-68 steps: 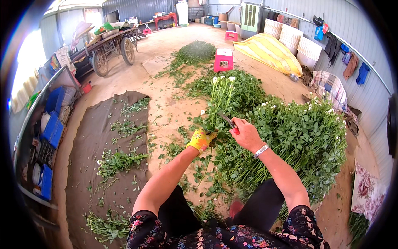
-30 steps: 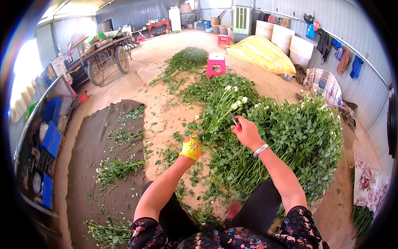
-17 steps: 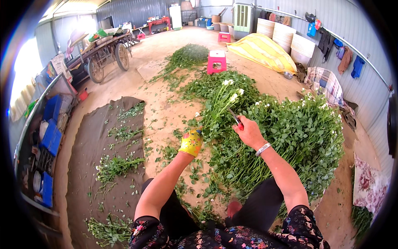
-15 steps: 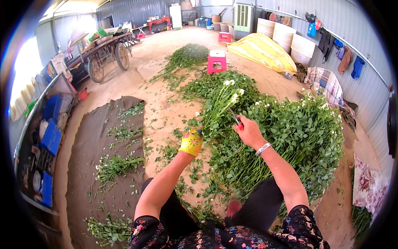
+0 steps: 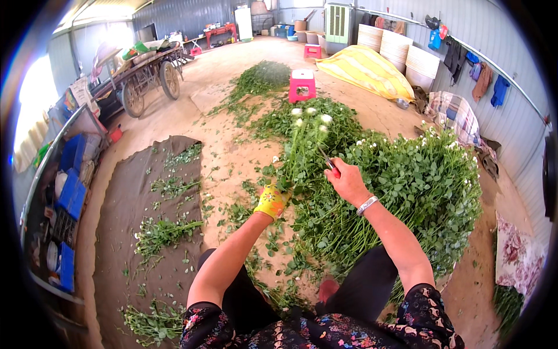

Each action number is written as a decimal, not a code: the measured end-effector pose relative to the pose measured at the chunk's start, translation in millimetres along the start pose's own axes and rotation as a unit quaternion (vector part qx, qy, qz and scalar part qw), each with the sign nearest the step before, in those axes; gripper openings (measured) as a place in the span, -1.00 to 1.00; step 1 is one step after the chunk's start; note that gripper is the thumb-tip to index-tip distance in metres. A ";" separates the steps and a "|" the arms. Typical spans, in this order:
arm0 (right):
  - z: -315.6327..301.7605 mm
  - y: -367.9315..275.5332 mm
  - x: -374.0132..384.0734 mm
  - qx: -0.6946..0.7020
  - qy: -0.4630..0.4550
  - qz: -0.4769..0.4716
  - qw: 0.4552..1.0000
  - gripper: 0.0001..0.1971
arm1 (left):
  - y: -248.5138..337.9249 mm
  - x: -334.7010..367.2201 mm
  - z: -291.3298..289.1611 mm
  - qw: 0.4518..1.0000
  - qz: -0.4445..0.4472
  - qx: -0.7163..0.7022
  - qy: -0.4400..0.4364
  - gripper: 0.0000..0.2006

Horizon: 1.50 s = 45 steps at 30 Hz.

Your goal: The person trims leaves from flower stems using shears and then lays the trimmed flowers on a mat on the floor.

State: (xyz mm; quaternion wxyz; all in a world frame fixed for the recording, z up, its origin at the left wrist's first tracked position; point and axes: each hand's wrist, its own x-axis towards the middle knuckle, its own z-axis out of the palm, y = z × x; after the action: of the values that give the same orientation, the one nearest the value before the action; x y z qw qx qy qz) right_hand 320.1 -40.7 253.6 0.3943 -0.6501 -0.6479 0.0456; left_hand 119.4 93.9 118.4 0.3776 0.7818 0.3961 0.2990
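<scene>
My left hand (image 5: 272, 202), in a yellow patterned glove, is closed round the lower ends of a small bunch of white-flowered stems (image 5: 303, 139). The blossoms point away from me and look slightly blurred. In my bare right hand (image 5: 350, 184) is a red-handled tool (image 5: 334, 168) with a slim dark blade; whether it is a knife or scissors, I cannot tell. Its tip lies close to the right side of the bunch. Under and beside my right forearm spreads a big heap of leafy flower stems (image 5: 401, 192). A silver bracelet (image 5: 367, 205) circles my right wrist.
On the left, a dark cloth (image 5: 125, 232) bears several small flower bunches (image 5: 165, 235). Ahead stand a pink stool (image 5: 302, 92) and a pile of stripped leaves (image 5: 261, 78). A yellow striped sheet (image 5: 366, 70), stacked tubs (image 5: 396, 49) and a wooden cart (image 5: 145, 72) lie farther off.
The flower bunch has swung leftward and more upright, its heads now left of where they were. My left hand has turned and shifted slightly right and down. My right hand has barely moved.
</scene>
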 end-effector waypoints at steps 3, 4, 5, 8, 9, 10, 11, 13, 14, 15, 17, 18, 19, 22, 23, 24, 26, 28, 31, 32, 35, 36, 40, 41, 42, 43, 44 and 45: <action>-5.2 9.2 -4.1 0.017 0.033 -0.007 0.999 -0.72 | 53.8 -17.0 -6.5 0.960 -0.105 -0.252 -0.066 -0.74; -2.7 11.6 -3.8 0.008 0.047 -0.029 0.998 -0.70 | 59.9 -19.5 -9.3 0.956 -0.111 -0.264 -0.065 -0.73; 2.2 17.7 -3.3 0.000 0.061 -0.050 0.997 -0.68 | 64.4 -21.2 -11.3 0.952 -0.118 -0.275 -0.064 -0.73; 6.4 18.5 -3.5 -0.010 0.059 -0.057 0.997 -0.66 | 70.2 -26.0 -17.4 0.947 -0.124 -0.286 -0.073 -0.73; 6.4 17.3 -3.2 -0.011 0.052 -0.051 0.997 -0.66 | 71.0 -27.0 -19.0 0.947 -0.122 -0.286 -0.077 -0.73; 6.6 18.1 -2.8 -0.015 0.054 -0.054 0.997 -0.65 | 68.7 -26.7 -17.8 0.951 -0.110 -0.281 -0.074 -0.73; 7.2 19.7 -2.0 -0.020 0.057 -0.056 0.997 -0.65 | 64.2 -26.0 -15.2 0.954 -0.097 -0.276 -0.072 -0.73; 6.0 20.6 -1.5 -0.029 0.058 -0.054 0.996 -0.65 | 60.5 -25.6 -11.7 0.960 -0.073 -0.262 -0.067 -0.74; 5.5 20.4 -1.2 -0.032 0.058 -0.050 0.997 -0.65 | 58.5 -25.2 -10.5 0.963 -0.062 -0.253 -0.064 -0.74; 5.3 20.6 -1.4 -0.035 0.057 -0.045 0.997 -0.65 | 59.3 -25.5 -10.0 0.967 -0.051 -0.243 -0.062 -0.74; 5.6 21.4 -0.7 -0.036 0.056 -0.044 0.997 -0.65 | 60.6 -26.2 -9.6 0.965 -0.076 -0.243 -0.067 -0.74; 5.1 21.6 -0.8 -0.037 0.056 -0.044 0.997 -0.65 | 61.8 -26.1 -9.4 0.964 -0.088 -0.243 -0.069 -0.75; 5.2 22.4 -1.1 -0.038 0.060 -0.047 0.996 -0.65 | 61.8 -26.0 -8.8 0.962 -0.090 -0.249 -0.068 -0.75; 5.8 26.4 -2.1 -0.046 0.060 -0.048 0.996 -0.64 | 62.8 -26.4 -7.1 0.960 -0.094 -0.256 -0.066 -0.74; 5.2 27.8 -2.3 -0.051 0.055 -0.043 0.996 -0.64 | 63.3 -26.2 -6.4 0.962 -0.094 -0.248 -0.068 -0.74; 5.0 27.9 -1.0 -0.054 0.049 -0.040 0.997 -0.63 | 63.7 -25.7 -7.3 0.964 -0.094 -0.240 -0.067 -0.74; 5.0 28.0 -1.8 -0.054 0.041 -0.029 0.997 -0.63 | 52.0 -24.0 -2.9 0.976 -0.057 -0.204 -0.048 -0.73; 4.5 26.7 -1.1 -0.046 0.035 -0.023 0.998 -0.62 | 43.8 -22.0 -1.8 0.991 0.000 -0.135 -0.018 -0.72; 3.3 26.0 -2.0 -0.029 0.032 -0.013 0.999 -0.61 | 40.8 -20.2 -2.7 0.996 0.081 -0.018 0.031 -0.71; 2.6 25.9 -1.7 -0.028 0.032 -0.010 0.999 -0.60 | 41.4 -20.0 -3.5 0.995 0.087 -0.001 0.043 -0.71; 0.5 25.1 -2.9 -0.029 0.028 0.000 0.999 -0.60 | 45.5 -22.1 -2.8 0.991 0.106 -0.024 0.077 -0.70; 1.2 24.2 -2.7 -0.028 0.024 0.003 0.999 -0.60 | 44.3 -22.8 -3.1 0.991 0.101 -0.031 0.079 -0.70; 1.7 23.8 -2.0 -0.018 0.021 -0.003 1.000 -0.60 | 48.9 -22.3 -7.3 0.990 0.094 0.033 0.098 -0.70; 1.5 23.9 -2.4 -0.022 0.018 -0.002 1.000 -0.60 | 50.6 -22.1 -7.6 0.990 0.098 0.031 0.099 -0.71; 1.3 22.5 -2.7 -0.025 0.014 -0.002 1.000 -0.60 | 51.0 -22.3 -8.3 0.989 0.102 0.030 0.102 -0.71; 1.2 21.7 -3.0 -0.028 0.010 -0.001 1.000 -0.60 | 51.3 -22.7 -8.6 0.989 0.105 0.028 0.104 -0.72; 1.7 22.2 -3.1 -0.026 0.008 0.001 1.000 -0.61 | 50.2 -22.7 -7.7 0.990 0.103 0.005 0.101 -0.72; 2.8 22.2 -3.0 -0.023 0.006 0.004 1.000 -0.61 | 47.5 -22.4 -6.6 0.990 0.100 -0.018 0.098 -0.72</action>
State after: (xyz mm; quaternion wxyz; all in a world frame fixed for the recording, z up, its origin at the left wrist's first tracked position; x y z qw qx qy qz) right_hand 335.9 -38.8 237.7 0.3826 -0.6616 -0.6442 0.0285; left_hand 121.7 58.2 157.5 0.3194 0.7774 0.3457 0.4172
